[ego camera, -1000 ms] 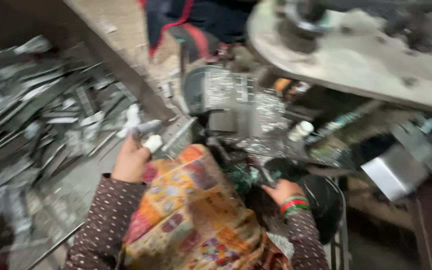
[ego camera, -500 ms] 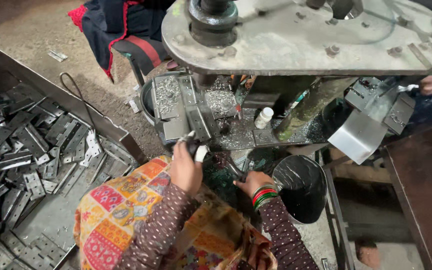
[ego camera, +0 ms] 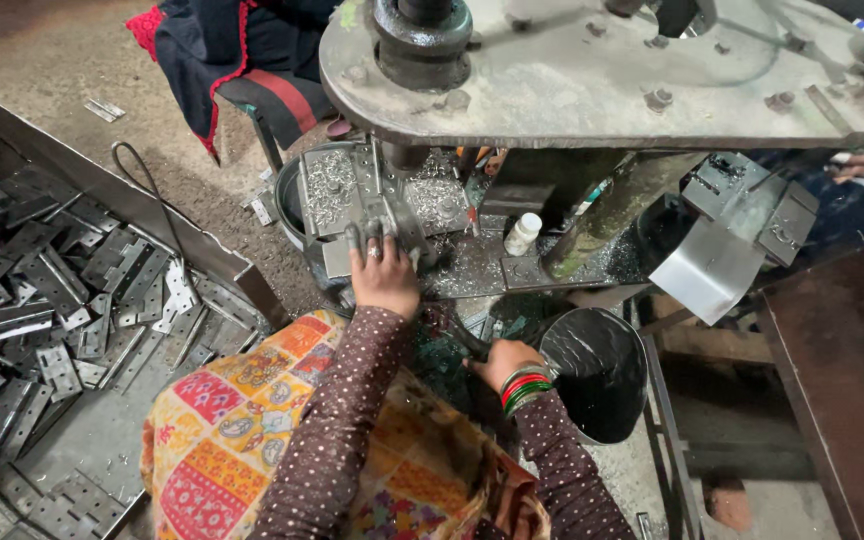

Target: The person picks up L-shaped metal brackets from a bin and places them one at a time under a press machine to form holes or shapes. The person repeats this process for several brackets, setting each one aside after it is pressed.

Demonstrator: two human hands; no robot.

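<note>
My left hand (ego camera: 384, 272) reaches forward onto the bed of a press machine. Its fingers lie over a flat grey metal plate (ego camera: 344, 205) that rests among bright metal shavings under the machine's heavy steel top (ego camera: 602, 80). My right hand (ego camera: 500, 362), with red and green bangles at the wrist, hangs lower beside a black bucket (ego camera: 602, 370). Its fingers curl down into a dark gap, and what they touch is hidden. A patterned orange cloth (ego camera: 242, 430) covers my lap.
A low tray (ego camera: 52, 300) on the left holds several grey hinge plates. A small white bottle (ego camera: 523, 234) stands on the machine bed. A bent sheet-metal chute (ego camera: 717, 265) hangs to the right. Another person in dark clothing (ego camera: 242, 60) sits beyond the machine.
My left hand has moved from beside the tray up onto the machine bed, carrying the metal plate. My right hand has stayed low near the bucket. The view has swung toward the machine.
</note>
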